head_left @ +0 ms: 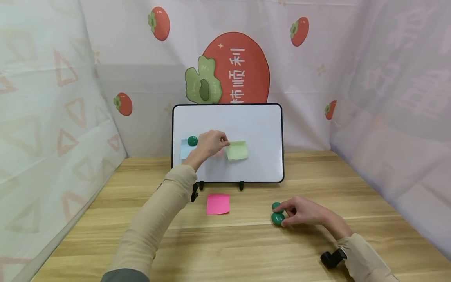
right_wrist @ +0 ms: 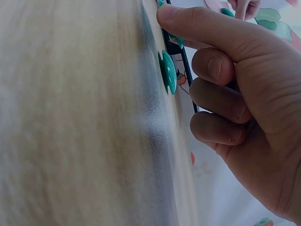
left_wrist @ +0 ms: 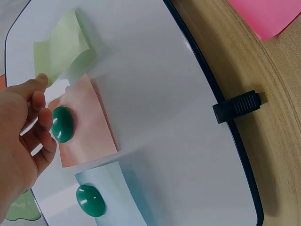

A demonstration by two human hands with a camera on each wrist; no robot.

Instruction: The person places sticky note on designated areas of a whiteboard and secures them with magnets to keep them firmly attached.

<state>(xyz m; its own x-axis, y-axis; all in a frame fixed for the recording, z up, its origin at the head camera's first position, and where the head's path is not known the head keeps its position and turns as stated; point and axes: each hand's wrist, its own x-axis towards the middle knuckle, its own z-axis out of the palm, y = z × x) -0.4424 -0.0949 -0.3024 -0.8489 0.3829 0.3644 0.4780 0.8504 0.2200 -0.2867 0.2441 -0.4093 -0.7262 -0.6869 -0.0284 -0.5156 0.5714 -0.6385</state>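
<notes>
On a whiteboard [head_left: 264, 133], my left hand [head_left: 211, 141] pinches the corner of a pale green sticky note [head_left: 237, 151]. Beside it, a pale pink note [left_wrist: 89, 134] carries a green magnet [left_wrist: 62, 124] close to my curled fingers. Farther left on the board is a light blue note [head_left: 185, 149] with another green magnet [head_left: 192, 141]. My right hand [head_left: 304, 212] is low over the table, thumb and forefinger about one oval green magnet [head_left: 277, 219]. A second loose green magnet [head_left: 275, 205] lies just behind it. In the right wrist view the thumb partly covers the held magnet.
A bright pink sticky note [head_left: 217, 204] lies on the wooden table [head_left: 232, 243] in front of the board. Black clip feet [head_left: 241, 185] support the board's lower edge. Printed cloth [head_left: 306, 78] hangs behind and at both sides.
</notes>
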